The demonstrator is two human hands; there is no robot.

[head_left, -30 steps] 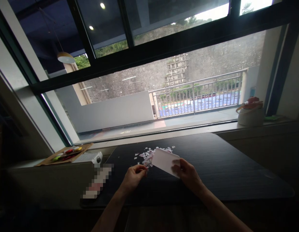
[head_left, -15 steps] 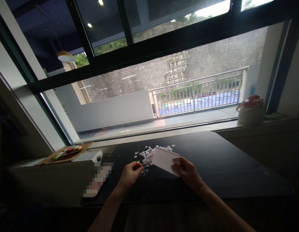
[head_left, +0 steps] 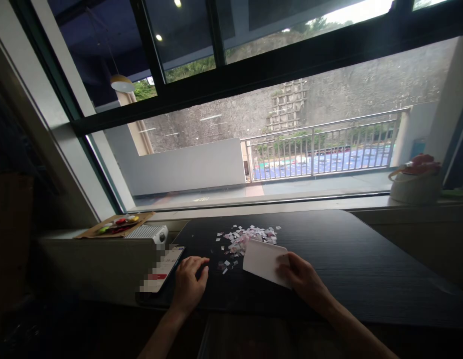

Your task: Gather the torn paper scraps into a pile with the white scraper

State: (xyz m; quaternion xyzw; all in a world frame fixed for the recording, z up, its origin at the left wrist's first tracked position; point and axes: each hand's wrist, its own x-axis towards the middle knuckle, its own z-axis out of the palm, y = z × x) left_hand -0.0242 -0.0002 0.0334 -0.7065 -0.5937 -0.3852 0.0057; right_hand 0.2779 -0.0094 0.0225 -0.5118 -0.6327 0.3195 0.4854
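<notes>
My right hand (head_left: 304, 279) grips a flat white card (head_left: 264, 260) by its right end, thumb on top; the card is tilted over the near side of a heap of paper scraps (head_left: 249, 237). The scraps are small and white, some pinkish, piled on the dark table (head_left: 351, 259), and a few lie loose nearer to me. Left of these loose bits hovers my left hand (head_left: 189, 283), its thumb and fingers apart with nothing between them. Close by it on the left is a phone-like device (head_left: 167, 267) with a partly pixelated screen.
Past the table's far left corner, a brown paper sheet (head_left: 139, 219) with colourful items and a white box with a knob (head_left: 152, 234) sit on the ledge. A white pot (head_left: 414, 187) stands on the sill at right. A large window rises behind the table.
My left hand has drawn back to the left, toward the device, and its pinched fingers have parted. The right hand still holds the card. The whole view has shifted slightly.
</notes>
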